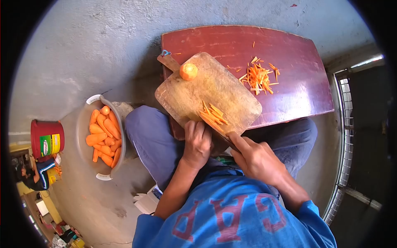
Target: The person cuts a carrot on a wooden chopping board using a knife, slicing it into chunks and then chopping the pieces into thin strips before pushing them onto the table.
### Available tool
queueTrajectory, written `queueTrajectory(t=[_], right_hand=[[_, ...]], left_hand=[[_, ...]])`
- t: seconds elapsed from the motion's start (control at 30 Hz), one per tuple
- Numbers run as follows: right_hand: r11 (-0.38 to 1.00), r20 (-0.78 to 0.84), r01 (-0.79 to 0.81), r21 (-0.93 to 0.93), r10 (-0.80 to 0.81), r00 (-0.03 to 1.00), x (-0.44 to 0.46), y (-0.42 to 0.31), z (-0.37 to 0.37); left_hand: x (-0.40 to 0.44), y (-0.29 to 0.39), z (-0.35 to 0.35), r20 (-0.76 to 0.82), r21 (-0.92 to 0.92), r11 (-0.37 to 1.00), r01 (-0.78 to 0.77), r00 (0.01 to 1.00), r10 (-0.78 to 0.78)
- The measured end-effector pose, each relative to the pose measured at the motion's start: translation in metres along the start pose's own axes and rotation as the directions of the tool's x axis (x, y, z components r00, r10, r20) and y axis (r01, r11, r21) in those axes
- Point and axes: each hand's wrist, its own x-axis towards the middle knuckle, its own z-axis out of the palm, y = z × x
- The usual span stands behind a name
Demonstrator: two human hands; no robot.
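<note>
My right hand [258, 161] is closed around the handle of a knife [218, 129], whose blade slants up and left across the near edge of the wooden cutting board [233, 93]. Beside the blade, my left hand [197, 142] has its fingers curled down at the board's edge; whatever lies under them is hidden. Thin carrot strips [216, 111] lie on the board just beyond the blade. Near the board's handle rests a carrot piece [188, 71], seen end-on. A pile of cut carrot strips [258, 78] sits on the red table, to the right of the board.
The red table [289, 53] stands against a wall, and the board overhangs its near edge. On the floor at left is a basin [78, 136] of several whole carrots [103, 132]. Farther left are a red bucket [37, 140] and another person [39, 173]. A metal-framed door [345, 124] is at right.
</note>
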Motion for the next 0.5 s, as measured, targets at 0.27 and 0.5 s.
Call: queueTrajectory(t=[0.27,0.5], right_hand=[[0.999,0.045,-0.024,0.021,0.023,0.999,0.002,0.0,0.0],[0.998,0.087,-0.051,0.047,0.046,0.995,0.008,0.001,-0.001]], left_hand=[[0.002,0.004,-0.003,0.04,0.048,0.998,0.041,0.998,-0.043],[0.004,0.003,-0.001,-0.003,0.051,0.999,0.006,1.0,-0.006]])
